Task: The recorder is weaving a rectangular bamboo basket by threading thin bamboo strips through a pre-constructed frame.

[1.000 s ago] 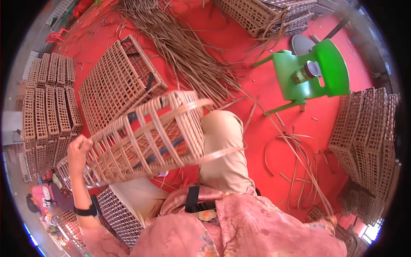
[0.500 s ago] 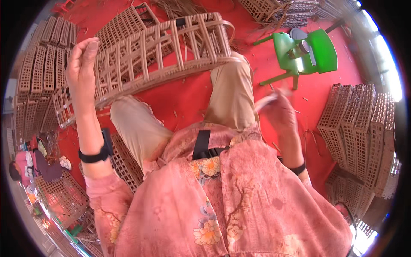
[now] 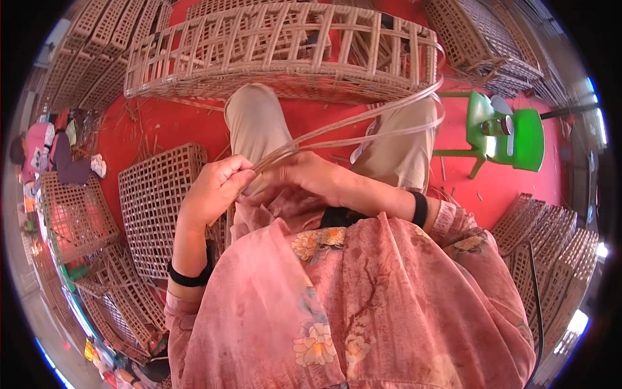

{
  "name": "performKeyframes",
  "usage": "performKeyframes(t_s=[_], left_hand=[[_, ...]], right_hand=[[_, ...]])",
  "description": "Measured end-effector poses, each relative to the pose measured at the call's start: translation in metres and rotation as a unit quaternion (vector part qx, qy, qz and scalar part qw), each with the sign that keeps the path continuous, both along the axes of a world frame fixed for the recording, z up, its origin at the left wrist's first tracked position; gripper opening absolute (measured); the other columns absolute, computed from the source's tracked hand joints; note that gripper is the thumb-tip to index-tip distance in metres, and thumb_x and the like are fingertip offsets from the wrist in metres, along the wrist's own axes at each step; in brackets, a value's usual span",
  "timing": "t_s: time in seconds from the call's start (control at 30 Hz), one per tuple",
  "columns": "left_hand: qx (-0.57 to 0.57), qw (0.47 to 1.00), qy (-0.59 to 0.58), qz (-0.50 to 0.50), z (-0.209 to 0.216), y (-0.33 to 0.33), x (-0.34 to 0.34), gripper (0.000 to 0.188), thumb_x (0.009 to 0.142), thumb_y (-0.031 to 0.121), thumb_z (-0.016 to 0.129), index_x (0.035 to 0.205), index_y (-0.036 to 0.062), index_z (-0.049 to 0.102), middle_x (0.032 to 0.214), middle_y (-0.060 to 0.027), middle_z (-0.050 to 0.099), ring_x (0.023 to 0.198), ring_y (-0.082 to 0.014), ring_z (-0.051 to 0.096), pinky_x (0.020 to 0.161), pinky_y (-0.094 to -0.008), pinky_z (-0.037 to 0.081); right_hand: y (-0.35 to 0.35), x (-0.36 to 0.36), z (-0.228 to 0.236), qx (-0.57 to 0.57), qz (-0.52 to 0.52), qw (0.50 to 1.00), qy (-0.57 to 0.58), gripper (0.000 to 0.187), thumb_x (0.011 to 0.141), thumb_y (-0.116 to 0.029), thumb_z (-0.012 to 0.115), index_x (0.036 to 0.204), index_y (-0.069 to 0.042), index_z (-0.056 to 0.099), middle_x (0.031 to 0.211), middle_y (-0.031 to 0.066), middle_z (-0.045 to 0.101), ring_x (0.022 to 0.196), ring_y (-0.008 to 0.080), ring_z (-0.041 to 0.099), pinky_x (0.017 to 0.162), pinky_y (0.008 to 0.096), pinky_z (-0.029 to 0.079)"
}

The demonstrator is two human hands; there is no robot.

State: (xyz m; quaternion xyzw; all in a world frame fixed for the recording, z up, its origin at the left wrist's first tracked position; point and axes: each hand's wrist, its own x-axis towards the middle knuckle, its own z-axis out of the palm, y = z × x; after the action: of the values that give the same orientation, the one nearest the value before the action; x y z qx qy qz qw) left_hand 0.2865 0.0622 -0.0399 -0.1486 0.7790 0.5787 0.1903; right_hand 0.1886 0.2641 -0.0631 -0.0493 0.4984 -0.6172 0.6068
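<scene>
My left hand [image 3: 214, 188] is in front of my lap, its thumb and fingers pinched shut on the ends of several thin brown wicker strands [image 3: 343, 123]. Those strands run right over my knee and loop up to the right end of a long woven wicker frame [image 3: 278, 65]. The frame lies across in front of my knees, its open lattice side up. Close beside my left hand, just under the strands, is my right hand [image 3: 308, 176]. Its fingers are smeared by motion and partly hidden, so their grip is unclear.
A green chair [image 3: 528, 139] with a can [image 3: 497, 126] on it stands at the right. Stacked wicker panels [image 3: 544, 240] rise behind it and at the far left. Another woven panel [image 3: 159, 207] leans by my left arm. A person [image 3: 48, 152] sits at the left edge.
Both hands have come together over my lap from wide apart. My left hand now pinches the strands. My view has shifted, so the frame appears farther right and higher.
</scene>
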Motion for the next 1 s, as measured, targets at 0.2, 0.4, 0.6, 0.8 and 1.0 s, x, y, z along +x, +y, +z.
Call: performKeyframes(t_s=[0.2,0.4,0.6,0.8,1.0], left_hand=[[0.011,1.000,-0.019,0.003,-0.002,-0.014,0.001,0.014,0.094,0.014,0.059,0.091,0.0004,0.063,0.074,-0.0007,0.062,0.067,-0.0071,0.056,0.062,-0.0239,0.045],[0.037,0.999,-0.031,-0.008,-0.008,-0.009,0.005,0.015,0.094,0.014,0.061,0.093,-0.0009,0.064,0.070,-0.0019,0.063,0.062,-0.0080,0.058,0.056,-0.0237,0.047],[0.154,0.988,0.002,-0.033,-0.015,0.012,-0.001,0.017,0.096,0.016,0.060,0.094,-0.0006,0.064,0.071,-0.0031,0.065,0.064,-0.0077,0.062,0.057,-0.0230,0.050],[0.164,0.967,-0.096,-0.169,-0.037,0.047,-0.031,0.014,0.098,0.015,0.057,0.097,0.0051,0.066,0.068,0.0020,0.060,0.059,-0.0044,0.054,0.054,-0.0225,0.044],[-0.035,0.959,-0.200,-0.196,-0.064,-0.046,0.009,0.018,0.092,0.013,0.060,0.078,0.0035,0.062,0.065,-0.0026,0.059,0.056,-0.0119,0.056,0.051,-0.0248,0.041]], right_hand=[[0.021,-0.005,0.009,-0.067,-0.023,0.732,0.677,0.014,0.081,-0.018,0.072,0.089,-0.007,0.068,0.084,0.0082,0.065,0.077,0.0286,0.063,0.069,0.0396,0.049],[0.039,-0.021,-0.030,0.048,-0.003,0.571,0.819,0.015,0.081,-0.024,0.067,0.085,-0.009,0.065,0.093,0.0116,0.066,0.094,0.0270,0.063,0.083,0.0393,0.047],[0.093,-0.016,0.012,0.015,0.172,0.753,0.634,0.024,0.091,-0.026,0.063,0.101,-0.005,0.069,0.076,0.0168,0.067,0.065,0.0272,0.067,0.062,0.0422,0.053],[0.185,-0.027,0.113,0.054,0.064,0.915,0.394,0.017,0.094,-0.010,0.063,0.108,-0.003,0.070,0.071,0.0033,0.065,0.059,0.0087,0.059,0.052,0.0268,0.045],[0.261,-0.053,0.141,0.130,-0.222,0.836,0.485,0.030,0.097,-0.025,0.056,0.101,0.001,0.072,0.061,-0.0018,0.052,0.052,0.0046,0.045,0.046,0.0219,0.032]])
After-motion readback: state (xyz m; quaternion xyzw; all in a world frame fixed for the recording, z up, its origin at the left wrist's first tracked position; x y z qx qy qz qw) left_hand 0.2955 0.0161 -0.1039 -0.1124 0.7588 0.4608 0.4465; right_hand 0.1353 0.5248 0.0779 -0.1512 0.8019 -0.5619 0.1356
